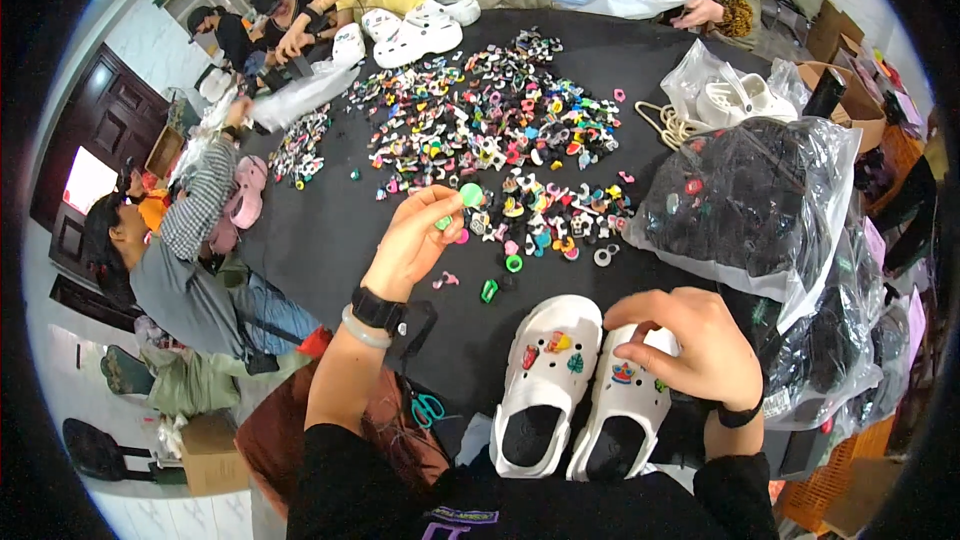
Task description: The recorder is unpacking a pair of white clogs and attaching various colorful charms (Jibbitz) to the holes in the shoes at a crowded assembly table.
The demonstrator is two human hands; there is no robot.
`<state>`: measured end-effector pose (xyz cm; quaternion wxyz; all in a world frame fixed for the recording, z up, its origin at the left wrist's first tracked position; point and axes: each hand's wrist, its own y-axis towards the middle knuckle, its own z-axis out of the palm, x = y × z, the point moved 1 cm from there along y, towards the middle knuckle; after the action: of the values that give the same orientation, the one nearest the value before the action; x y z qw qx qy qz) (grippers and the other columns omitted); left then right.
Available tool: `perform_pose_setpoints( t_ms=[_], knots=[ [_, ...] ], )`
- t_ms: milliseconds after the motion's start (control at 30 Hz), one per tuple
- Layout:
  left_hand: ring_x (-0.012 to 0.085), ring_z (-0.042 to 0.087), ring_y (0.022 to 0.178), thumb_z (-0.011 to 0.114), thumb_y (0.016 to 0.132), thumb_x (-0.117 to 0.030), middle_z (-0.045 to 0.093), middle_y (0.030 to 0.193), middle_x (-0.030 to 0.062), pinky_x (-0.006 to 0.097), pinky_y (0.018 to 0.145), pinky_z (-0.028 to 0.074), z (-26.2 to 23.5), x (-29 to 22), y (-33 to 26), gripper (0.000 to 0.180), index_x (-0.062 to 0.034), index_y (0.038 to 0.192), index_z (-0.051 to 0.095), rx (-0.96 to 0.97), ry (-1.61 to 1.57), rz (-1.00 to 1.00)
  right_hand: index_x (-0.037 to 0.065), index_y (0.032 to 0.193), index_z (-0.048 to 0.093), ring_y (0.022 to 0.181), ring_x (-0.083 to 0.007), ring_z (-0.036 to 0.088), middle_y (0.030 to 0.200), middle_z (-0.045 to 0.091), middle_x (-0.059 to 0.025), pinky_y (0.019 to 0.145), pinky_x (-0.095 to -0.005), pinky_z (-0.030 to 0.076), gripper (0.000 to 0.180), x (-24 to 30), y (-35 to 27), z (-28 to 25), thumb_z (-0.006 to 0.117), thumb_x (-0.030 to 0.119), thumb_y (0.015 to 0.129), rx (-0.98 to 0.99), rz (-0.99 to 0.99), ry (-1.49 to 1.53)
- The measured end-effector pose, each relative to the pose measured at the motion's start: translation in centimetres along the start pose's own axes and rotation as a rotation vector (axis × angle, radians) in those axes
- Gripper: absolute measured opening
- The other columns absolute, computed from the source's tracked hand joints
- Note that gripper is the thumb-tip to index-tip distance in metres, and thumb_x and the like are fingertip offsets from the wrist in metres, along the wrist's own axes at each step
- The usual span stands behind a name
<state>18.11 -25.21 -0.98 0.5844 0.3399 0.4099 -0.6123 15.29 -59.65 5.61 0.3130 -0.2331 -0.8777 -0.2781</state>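
Raised over the black table, my left hand [415, 235] pinches a round bright-green shoe charm [471, 195] between thumb and fingers; another green piece [443, 223] shows under those fingers. My right hand [690, 340] curls over the toe of the right white clog [625, 410], thumb and index finger bent onto it, covering part of the shoe. A small blue-and-red charm [622, 373] sits on that clog near the thumb. Beside it stands the left white clog [545, 380], bearing several colourful charms [558, 343]. Both clogs have their heels toward me.
A big spread of mixed charms [490, 110] covers the table's middle. Clear plastic bags [750, 200] of dark items pile up at right, near a bagged white clog [740, 100]. Teal scissors [427, 410] lie near my left forearm. Co-workers [190, 270] sit left and across.
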Motion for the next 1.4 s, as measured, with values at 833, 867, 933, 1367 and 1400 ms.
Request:
perform_pose_setpoints(
  t_ms=[833, 867, 933, 1367, 1400],
  knots=[
    [0.0234, 0.061, 0.105, 0.051, 0.098, -0.019, 0.06, 0.119, 0.0164, 0.036, 0.093, 0.05, 3.6, 4.2, -3.8, 0.038, 0.0059, 0.127, 0.051, 0.276, 0.081, -0.289, -0.001, 0.107, 0.067, 0.066, -0.0088, 0.067, 0.082, 0.069, -0.0046, 0.056, -0.0223, 0.051, 0.019, -2.0, 0.5, 1.6, 0.062, 0.007, 0.091, -0.078, 0.329, 0.603],
    [0.0236, 0.061, 0.108, 0.054, 0.095, -0.012, 0.06, 0.119, 0.0165, 0.035, 0.096, 0.049, 2.6, 4.4, -3.6, 0.036, 0.0063, 0.127, 0.051, 0.217, 0.25, -0.272, -0.001, 0.107, 0.068, 0.067, -0.0087, 0.067, 0.083, 0.069, -0.0045, 0.056, -0.0221, 0.051, 0.019, -2.1, 0.5, 1.6, 0.062, 0.007, 0.091, -0.077, 0.331, 0.602],
    [0.023, 0.061, 0.111, 0.057, 0.09, 0.004, 0.061, 0.119, 0.0169, 0.032, 0.097, 0.05, -0.8, 5.4, -3.2, 0.037, 0.007, 0.126, 0.051, 0.07, 0.45, -0.226, -0.001, 0.107, 0.068, 0.066, -0.0089, 0.067, 0.083, 0.069, -0.0044, 0.057, -0.022, 0.051, 0.019, -1.9, 0.6, 1.5, 0.063, 0.007, 0.091, -0.08, 0.331, 0.621],
    [0.0276, 0.055, 0.101, 0.07, 0.08, -0.008, 0.06, 0.101, 0.0093, 0.036, 0.093, 0.043, -4.1, 8.4, -1.1, 0.034, -0.0087, 0.113, 0.066, 0.195, 1.412, 0.366, -0.002, 0.107, 0.068, 0.067, -0.0097, 0.067, 0.086, 0.07, -0.0057, 0.061, -0.0226, 0.053, 0.019, -2.2, 0.2, 1.0, 0.064, 0.007, 0.091, -0.135, 0.306, 0.66],
    [0.0288, 0.055, 0.099, 0.069, 0.078, -0.007, 0.059, 0.099, 0.0103, 0.037, 0.091, 0.042, -4.5, 8.7, -1.0, 0.034, -0.0075, 0.112, 0.066, 0.171, 1.414, 0.393, -0.002, 0.107, 0.068, 0.067, -0.0097, 0.067, 0.086, 0.07, -0.0057, 0.061, -0.0226, 0.053, 0.019, -2.1, 0.3, 0.8, 0.064, 0.007, 0.091, -0.141, 0.304, 0.657]
  ],
)
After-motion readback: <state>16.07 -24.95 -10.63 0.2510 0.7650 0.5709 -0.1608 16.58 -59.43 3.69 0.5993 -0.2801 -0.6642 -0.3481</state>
